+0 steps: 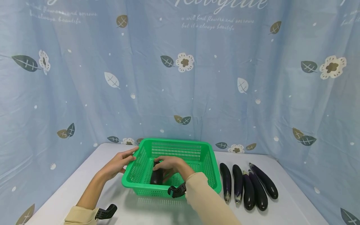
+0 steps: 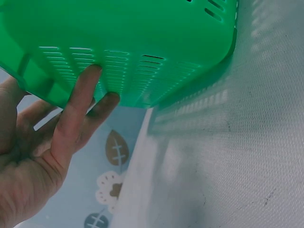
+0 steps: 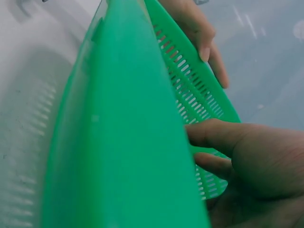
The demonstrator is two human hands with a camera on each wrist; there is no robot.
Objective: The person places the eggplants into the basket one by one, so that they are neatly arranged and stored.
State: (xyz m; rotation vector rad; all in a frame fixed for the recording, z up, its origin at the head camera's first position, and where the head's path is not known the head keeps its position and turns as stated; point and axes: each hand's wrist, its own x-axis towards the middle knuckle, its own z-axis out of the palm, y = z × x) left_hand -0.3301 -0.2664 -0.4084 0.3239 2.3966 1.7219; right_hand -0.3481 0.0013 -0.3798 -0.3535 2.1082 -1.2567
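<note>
A dark purple eggplant (image 1: 157, 175) is inside the green plastic basket (image 1: 180, 188), toward its left side. My right hand (image 1: 168, 164) reaches down over the front rim and grips the eggplant from above, its fingers bent around the upper part. In the right wrist view the basket wall covers the eggplant, and only part of the right hand (image 3: 266, 161) shows. My left hand (image 1: 119, 162) touches the basket's left side from outside. Seen from the left wrist, the left hand (image 2: 52, 137) has fairly straight fingers, with fingertips against the slotted wall.
Several eggplants (image 1: 248, 192) lie side by side on the white table (image 1: 292, 206), right of the basket. A blue curtain (image 1: 208, 103) with leaf and flower prints hangs behind the table and along both sides. Each wrist carries a black camera mount (image 1: 106, 212).
</note>
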